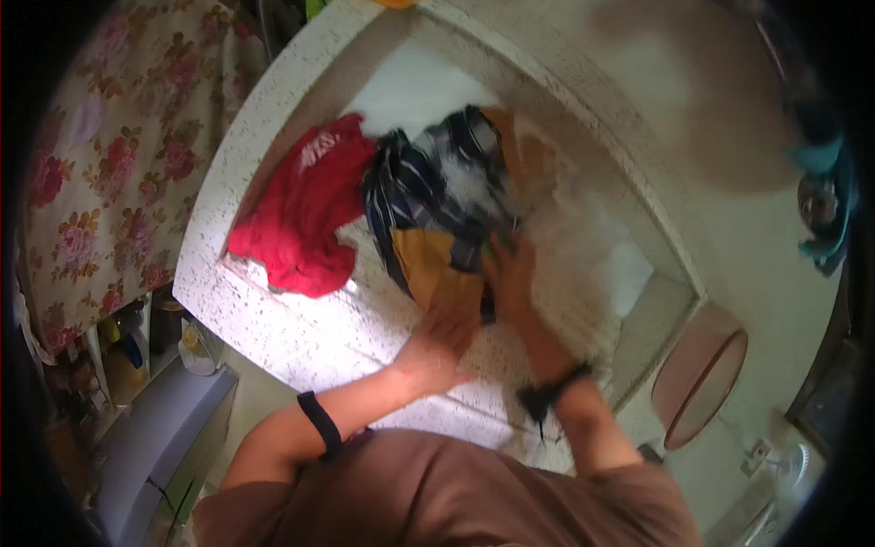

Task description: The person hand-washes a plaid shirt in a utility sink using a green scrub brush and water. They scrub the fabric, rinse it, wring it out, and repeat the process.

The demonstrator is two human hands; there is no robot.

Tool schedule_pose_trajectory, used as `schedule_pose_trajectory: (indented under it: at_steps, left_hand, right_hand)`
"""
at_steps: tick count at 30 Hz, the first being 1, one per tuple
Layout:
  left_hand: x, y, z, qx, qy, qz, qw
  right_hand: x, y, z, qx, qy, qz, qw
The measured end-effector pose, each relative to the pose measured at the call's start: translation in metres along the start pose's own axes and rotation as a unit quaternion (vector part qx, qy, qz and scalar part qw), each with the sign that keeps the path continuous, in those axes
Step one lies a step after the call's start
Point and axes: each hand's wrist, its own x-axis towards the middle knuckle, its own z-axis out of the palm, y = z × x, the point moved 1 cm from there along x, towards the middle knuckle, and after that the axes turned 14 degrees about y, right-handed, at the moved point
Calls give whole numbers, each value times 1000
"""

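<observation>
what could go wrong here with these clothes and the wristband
The red garment lies right beside the navy striped garment, so its dye might rub off if both are wet. The black wristband near the right hand has a dangling end that could snag.

Garment [305,214] lies in the left part of the basin [214,210]. Cloth bundle [396,182] lies in the middle, directly right of the garment. Cloth flap [424,260] sits at the bundle's near side. Left hand [440,345] is at the flap's near end. Right hand [510,273] is further forward, beside the bundle's right edge; contact uncertain owing to blur. Outside the basin: curtain [118,173] to the left; tub [688,369] at the near right corner.
</observation>
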Motion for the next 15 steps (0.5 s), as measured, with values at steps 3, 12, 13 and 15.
schedule_pose_trajectory:
  at_steps: [3, 12, 13, 15]
  left_hand:
    - [8, 0, 12, 57, -21, 29, 998]
    - [57, -30, 28, 36, -133, 54, 989]
    - [49, -29, 22, -49, -186, -2, 981]
    - [10, -26, 0, -14, -77, 46, 996]
  right_hand:
    - [47, 73, 50, 82, -84, 83, 990]
    - [21, 115, 43, 24, -81, 69, 994]
    - [10, 82, 19, 66, -62, 67, 994]
    - [-18, 18, -21, 76, -26, -73, 994]
